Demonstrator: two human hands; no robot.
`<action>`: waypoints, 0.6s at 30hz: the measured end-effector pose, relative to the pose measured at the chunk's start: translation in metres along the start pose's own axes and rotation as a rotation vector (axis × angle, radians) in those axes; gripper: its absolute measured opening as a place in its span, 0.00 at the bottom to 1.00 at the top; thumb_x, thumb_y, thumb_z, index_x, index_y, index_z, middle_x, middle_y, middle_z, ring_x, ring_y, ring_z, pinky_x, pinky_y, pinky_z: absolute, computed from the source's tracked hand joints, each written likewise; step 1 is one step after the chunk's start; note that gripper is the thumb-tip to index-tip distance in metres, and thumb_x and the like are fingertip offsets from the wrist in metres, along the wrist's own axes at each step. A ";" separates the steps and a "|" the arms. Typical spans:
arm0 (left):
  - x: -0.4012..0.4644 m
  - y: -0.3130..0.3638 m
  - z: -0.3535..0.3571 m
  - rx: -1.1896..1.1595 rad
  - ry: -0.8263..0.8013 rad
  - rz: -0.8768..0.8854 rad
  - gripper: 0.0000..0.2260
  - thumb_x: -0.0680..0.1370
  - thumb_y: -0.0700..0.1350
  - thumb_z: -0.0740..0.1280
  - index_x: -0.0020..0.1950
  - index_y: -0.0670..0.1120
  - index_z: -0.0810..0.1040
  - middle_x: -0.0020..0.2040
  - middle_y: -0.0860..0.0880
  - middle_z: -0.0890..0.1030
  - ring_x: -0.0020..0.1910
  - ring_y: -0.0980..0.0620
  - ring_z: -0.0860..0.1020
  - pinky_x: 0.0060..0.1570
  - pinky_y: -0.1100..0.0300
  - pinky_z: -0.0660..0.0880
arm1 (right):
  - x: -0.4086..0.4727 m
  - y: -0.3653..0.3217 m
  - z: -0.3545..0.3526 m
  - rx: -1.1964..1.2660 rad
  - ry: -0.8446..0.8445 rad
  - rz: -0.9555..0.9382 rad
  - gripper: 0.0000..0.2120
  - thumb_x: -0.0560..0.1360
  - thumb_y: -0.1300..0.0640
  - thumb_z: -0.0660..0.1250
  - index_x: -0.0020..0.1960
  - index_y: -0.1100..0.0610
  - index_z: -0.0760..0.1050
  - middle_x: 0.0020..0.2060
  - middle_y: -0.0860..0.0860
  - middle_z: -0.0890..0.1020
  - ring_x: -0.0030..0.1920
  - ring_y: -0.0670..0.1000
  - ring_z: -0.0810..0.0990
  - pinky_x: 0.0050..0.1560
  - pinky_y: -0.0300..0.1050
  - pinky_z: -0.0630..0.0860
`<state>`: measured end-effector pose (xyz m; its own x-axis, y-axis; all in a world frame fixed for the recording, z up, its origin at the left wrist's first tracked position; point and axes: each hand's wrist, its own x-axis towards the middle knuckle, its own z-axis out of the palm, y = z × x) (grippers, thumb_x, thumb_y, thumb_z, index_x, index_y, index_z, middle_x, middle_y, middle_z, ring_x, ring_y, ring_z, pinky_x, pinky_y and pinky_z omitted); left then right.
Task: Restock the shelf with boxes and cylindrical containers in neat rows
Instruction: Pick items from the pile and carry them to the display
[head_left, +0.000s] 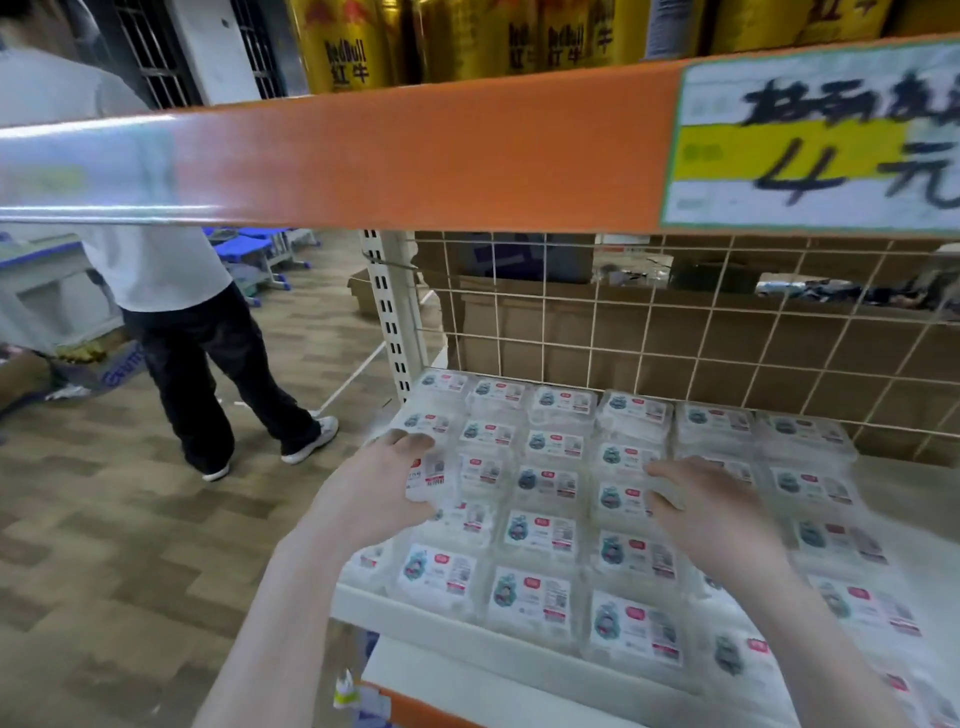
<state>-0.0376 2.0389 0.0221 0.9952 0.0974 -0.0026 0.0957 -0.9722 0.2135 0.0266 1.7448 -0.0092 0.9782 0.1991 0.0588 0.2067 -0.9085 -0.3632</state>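
Note:
Clear plastic boxes with white labels (545, 530) lie in several neat rows on the white shelf (415, 610). My left hand (379, 483) grips one box (434, 478) at the shelf's left edge, fingers curled over its far side and thumb under it. My right hand (711, 514) rests on the boxes in the middle rows, fingers bent down over one box's (626, 499) right edge. Gold cylindrical cans (343, 47) stand on the upper shelf.
An orange shelf beam (415, 150) with a handwritten price tag (815, 135) crosses overhead. A wire mesh back (675, 332) closes the shelf, with cardboard boxes behind it. A person in a white shirt and black trousers (171, 291) stands at the left.

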 end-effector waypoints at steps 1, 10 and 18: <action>0.008 -0.007 -0.003 0.006 -0.004 0.017 0.30 0.71 0.50 0.68 0.72 0.52 0.64 0.67 0.52 0.69 0.63 0.51 0.70 0.56 0.55 0.73 | 0.002 -0.007 0.004 0.015 0.013 0.023 0.17 0.79 0.50 0.58 0.67 0.47 0.69 0.64 0.47 0.73 0.60 0.49 0.74 0.52 0.42 0.72; 0.066 -0.052 -0.010 -0.006 -0.065 0.153 0.29 0.69 0.49 0.69 0.70 0.53 0.67 0.65 0.52 0.71 0.61 0.50 0.72 0.55 0.56 0.73 | 0.009 -0.056 0.032 0.044 0.097 0.133 0.15 0.78 0.51 0.60 0.64 0.49 0.72 0.62 0.47 0.75 0.56 0.50 0.76 0.51 0.44 0.75; 0.104 -0.059 -0.002 -0.009 -0.101 0.293 0.30 0.71 0.44 0.71 0.72 0.50 0.66 0.64 0.51 0.72 0.49 0.55 0.73 0.35 0.68 0.72 | -0.007 -0.072 0.045 0.043 0.203 0.183 0.15 0.76 0.52 0.65 0.61 0.53 0.76 0.50 0.49 0.82 0.44 0.50 0.79 0.43 0.42 0.76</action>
<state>0.0601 2.1068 0.0109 0.9773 -0.2085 -0.0371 -0.1949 -0.9540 0.2277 0.0043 1.8254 -0.0249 0.9839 -0.0487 0.1717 0.0291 -0.9053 -0.4238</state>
